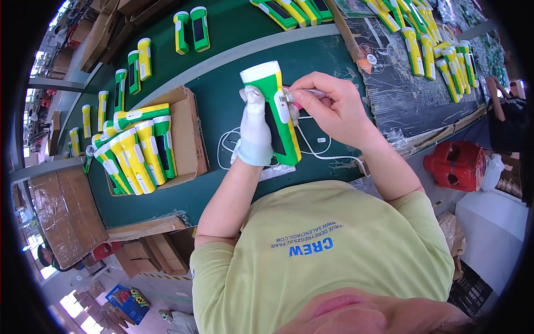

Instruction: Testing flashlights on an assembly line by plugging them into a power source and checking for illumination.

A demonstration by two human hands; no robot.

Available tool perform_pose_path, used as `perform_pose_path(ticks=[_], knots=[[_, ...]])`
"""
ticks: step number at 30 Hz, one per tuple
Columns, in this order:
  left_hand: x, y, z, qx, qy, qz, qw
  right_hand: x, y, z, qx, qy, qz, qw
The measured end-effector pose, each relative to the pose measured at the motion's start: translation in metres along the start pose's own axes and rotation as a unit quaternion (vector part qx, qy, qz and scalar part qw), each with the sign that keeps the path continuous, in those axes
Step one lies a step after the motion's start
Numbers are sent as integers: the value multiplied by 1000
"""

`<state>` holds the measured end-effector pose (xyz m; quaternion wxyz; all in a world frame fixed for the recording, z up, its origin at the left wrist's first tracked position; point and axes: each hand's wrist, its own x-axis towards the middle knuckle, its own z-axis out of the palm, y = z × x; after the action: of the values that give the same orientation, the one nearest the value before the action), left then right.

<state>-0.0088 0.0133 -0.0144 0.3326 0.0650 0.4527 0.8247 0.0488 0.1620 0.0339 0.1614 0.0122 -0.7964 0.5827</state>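
Note:
My left hand, in a white glove, grips a green and yellow flashlight with a white head and a dark panel along its side. The flashlight stands roughly upright in the picture, head toward the far side. My bare right hand pinches a white USB cable plug between thumb and fingers. Its metal end points left and meets the white switch plate on the flashlight; whether it is inserted I cannot tell. The white cable loops over the green table behind and below the flashlight.
A cardboard box full of similar flashlights stands to the left. More flashlights line the conveyor beyond, and others lie on the dark cardboard-covered surface at right. A red plastic stool and another person's arm are at far right.

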Motion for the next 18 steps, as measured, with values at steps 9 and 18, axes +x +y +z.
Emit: perform_pose_path(ticks=[9, 18], knots=[[-11, 2, 7, 170, 44, 145, 974, -4, -11, 8, -195, 39, -179, 964], [31, 7, -48, -192, 51, -43, 979, -20, -40, -34, -81, 199, -169, 962]])
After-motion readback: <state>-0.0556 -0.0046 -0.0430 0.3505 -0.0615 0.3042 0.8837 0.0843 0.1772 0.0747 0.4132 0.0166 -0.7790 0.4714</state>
